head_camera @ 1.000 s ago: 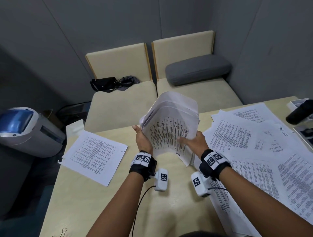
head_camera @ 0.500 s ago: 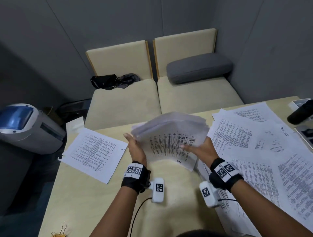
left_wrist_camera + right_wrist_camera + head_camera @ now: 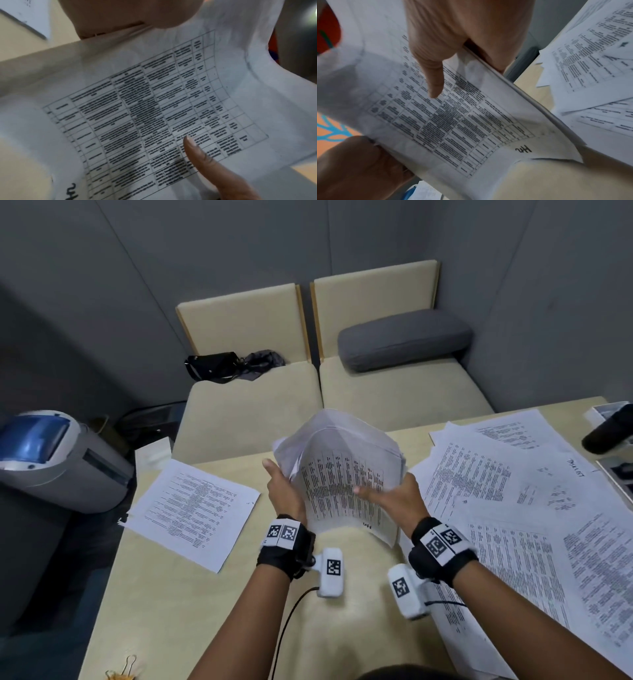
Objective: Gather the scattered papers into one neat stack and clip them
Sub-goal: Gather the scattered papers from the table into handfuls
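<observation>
A thick stack of printed papers [image 3: 346,474] stands tilted on its near edge on the table, bowed between my hands. My left hand [image 3: 282,491] grips its left edge. My right hand [image 3: 390,494] grips the right edge, with the thumb [image 3: 435,82] lying across the printed table on the top sheet [image 3: 462,121]. In the left wrist view the same sheet [image 3: 154,105] fills the frame under my palm. Several loose sheets [image 3: 513,508] lie overlapping on the right. A small pile of sheets [image 3: 195,508] lies on the left. Gold binder clips [image 3: 123,671] sit at the near left corner.
The beige table [image 3: 205,611] ends just beyond the stack, with two beige seats [image 3: 246,412] behind it. On them lie a grey cushion [image 3: 404,340] and a black bag [image 3: 219,366]. A grey and blue machine [image 3: 58,460] stands left. A black object [image 3: 609,429] overhangs the table's far right.
Half a second ago the stack was tipped low and nearly flat with my hands farther apart. Now it is raised on edge again and my hands are closer, as they were one second ago.
</observation>
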A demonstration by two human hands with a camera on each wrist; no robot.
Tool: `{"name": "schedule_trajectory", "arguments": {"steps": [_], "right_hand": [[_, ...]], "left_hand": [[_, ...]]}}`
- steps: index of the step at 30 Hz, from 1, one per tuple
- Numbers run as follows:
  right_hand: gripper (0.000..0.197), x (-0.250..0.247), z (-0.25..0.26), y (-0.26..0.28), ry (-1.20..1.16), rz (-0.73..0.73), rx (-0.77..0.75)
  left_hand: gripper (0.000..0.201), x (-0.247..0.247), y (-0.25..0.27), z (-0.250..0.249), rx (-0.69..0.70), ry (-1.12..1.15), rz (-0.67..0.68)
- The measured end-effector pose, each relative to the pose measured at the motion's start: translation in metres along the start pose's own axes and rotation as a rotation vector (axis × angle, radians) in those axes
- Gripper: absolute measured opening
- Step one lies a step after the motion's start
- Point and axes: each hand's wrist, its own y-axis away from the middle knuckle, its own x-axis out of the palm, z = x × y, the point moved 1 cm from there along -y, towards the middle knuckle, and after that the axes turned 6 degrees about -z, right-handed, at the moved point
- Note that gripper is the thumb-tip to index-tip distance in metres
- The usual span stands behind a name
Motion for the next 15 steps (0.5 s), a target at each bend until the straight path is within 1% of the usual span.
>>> {"name": "schedule_trajectory", "arguments": {"steps": [1,2,3,4,6,7,8,10,11,12,13,14,15], "right_hand": [[0.035,-0.001,-0.006,0.000,0.022,0.019,0.026],[0.033,-0.004,-0.012,-0.002,0.038,0.035,0.039],[0.031,-0.007,-0.014,-0.003,0.058,0.030,0.049],[0.029,-0.010,-0.017,-0.006,0.064,0.023,0.045],[0.025,-0.014,-0.015,-0.009,0.067,-0.008,0.036],[0.024,-0.016,-0.014,-0.012,0.068,-0.022,0.031],[0.022,-0.017,-0.013,-0.014,0.077,-0.022,0.023],[0.020,-0.018,-0.012,-0.017,0.105,-0.018,0.004],[0.020,-0.019,-0.012,-0.018,0.114,-0.018,-0.001],[0.020,-0.019,-0.014,-0.019,0.123,-0.014,-0.005],[0.020,-0.019,-0.014,-0.020,0.135,-0.018,-0.005],[0.021,-0.019,-0.015,-0.021,0.145,-0.021,-0.004],[0.021,-0.019,-0.016,-0.022,0.148,-0.025,0.004]], "left_hand": [[0.110,-0.004,-0.009,0.018,-0.050,-0.033,0.005],[0.124,-0.007,-0.020,0.038,-0.078,-0.076,0.022],[0.127,-0.009,-0.028,0.052,-0.061,-0.083,0.037],[0.118,-0.011,-0.029,0.053,-0.011,-0.075,0.056],[0.088,-0.014,-0.004,0.020,0.148,-0.050,0.076],[0.081,-0.012,0.008,0.004,0.235,0.007,0.100],[0.082,-0.011,0.017,-0.010,0.346,0.073,0.141],[0.091,-0.009,0.032,-0.036,0.582,0.133,0.192],[0.087,-0.007,0.037,-0.047,0.677,0.144,0.202],[0.078,-0.005,0.038,-0.054,0.752,0.135,0.200],[0.065,-0.002,0.037,-0.060,0.789,0.091,0.180],[0.051,0.002,0.035,-0.064,0.777,0.032,0.122],[0.038,0.006,0.032,-0.067,0.732,-0.014,0.040]]}}
